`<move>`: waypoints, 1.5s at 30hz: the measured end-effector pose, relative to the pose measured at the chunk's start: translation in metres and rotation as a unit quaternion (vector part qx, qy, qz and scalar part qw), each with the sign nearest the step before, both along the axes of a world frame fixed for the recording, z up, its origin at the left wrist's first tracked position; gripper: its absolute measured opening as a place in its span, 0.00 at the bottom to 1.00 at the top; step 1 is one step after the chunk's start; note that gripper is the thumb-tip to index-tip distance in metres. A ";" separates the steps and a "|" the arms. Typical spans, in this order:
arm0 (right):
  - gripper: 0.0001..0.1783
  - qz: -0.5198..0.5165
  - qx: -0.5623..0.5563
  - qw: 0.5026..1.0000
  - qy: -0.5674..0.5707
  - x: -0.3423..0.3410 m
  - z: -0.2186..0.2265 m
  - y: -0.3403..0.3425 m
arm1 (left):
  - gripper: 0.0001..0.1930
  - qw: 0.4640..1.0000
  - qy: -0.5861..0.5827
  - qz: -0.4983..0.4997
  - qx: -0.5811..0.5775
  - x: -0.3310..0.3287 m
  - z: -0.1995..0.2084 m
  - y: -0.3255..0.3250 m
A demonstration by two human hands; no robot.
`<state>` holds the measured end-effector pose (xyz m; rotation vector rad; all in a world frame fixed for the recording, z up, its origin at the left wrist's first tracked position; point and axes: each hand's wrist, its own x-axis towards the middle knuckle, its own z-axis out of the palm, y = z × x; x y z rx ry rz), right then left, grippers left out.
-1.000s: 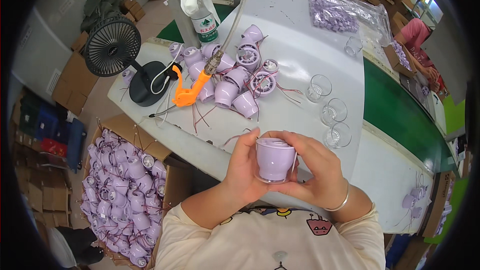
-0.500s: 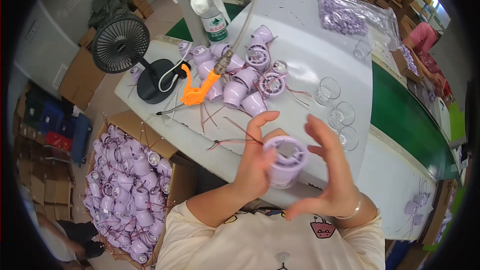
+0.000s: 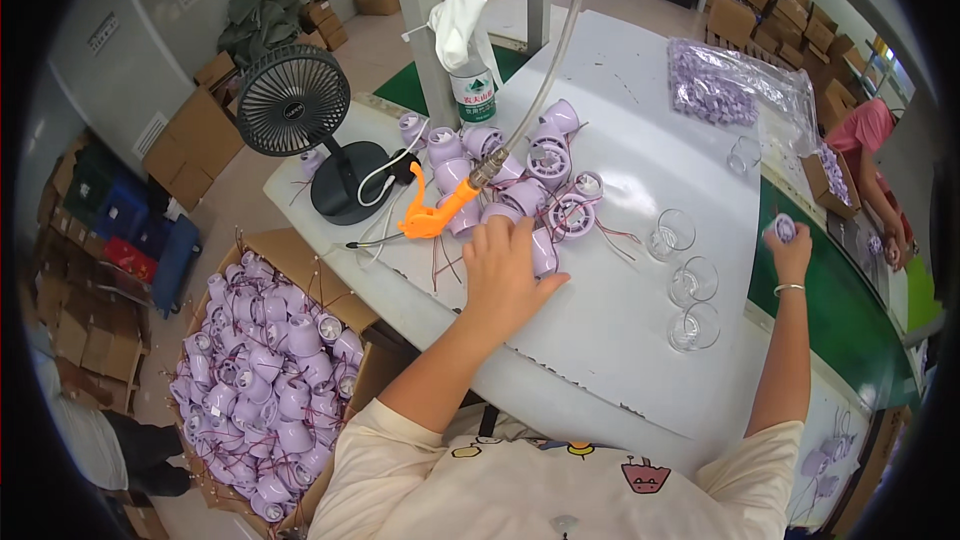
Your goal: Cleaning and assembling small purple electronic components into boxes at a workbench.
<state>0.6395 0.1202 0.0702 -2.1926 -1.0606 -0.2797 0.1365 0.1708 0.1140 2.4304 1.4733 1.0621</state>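
Seemingly lilac housings (image 3: 303, 337) in carton (image 3: 322, 277)

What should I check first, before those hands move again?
1. Left hand at the pile of purple parts: ok, fingers reach its near edge.
2. Left hand gripping a part: cannot tell; the fingers hide it.
3. Right hand holding its purple piece: ok, at the fingertips.
4. That piece touching the green strip: cannot tell.
5. Three clear glasses away from both hands: ok.
6. Orange nozzle well away from the left fingers: not ok, it looks close.
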 end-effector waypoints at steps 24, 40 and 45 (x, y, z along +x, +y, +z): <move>0.46 0.450 -0.215 0.522 0.691 -0.339 0.081 -0.076 | 0.36 0.606 -0.476 -0.378 -0.513 -0.025 -0.011 -0.086; 0.53 0.531 -0.018 0.591 0.608 -0.336 0.075 -0.094 | 0.06 0.867 -0.192 -0.401 -0.225 -0.027 0.026 -0.088; 0.42 0.597 -0.169 0.661 0.422 -0.304 0.077 -0.103 | 0.12 0.720 -0.350 -0.445 -0.401 -0.040 0.051 -0.084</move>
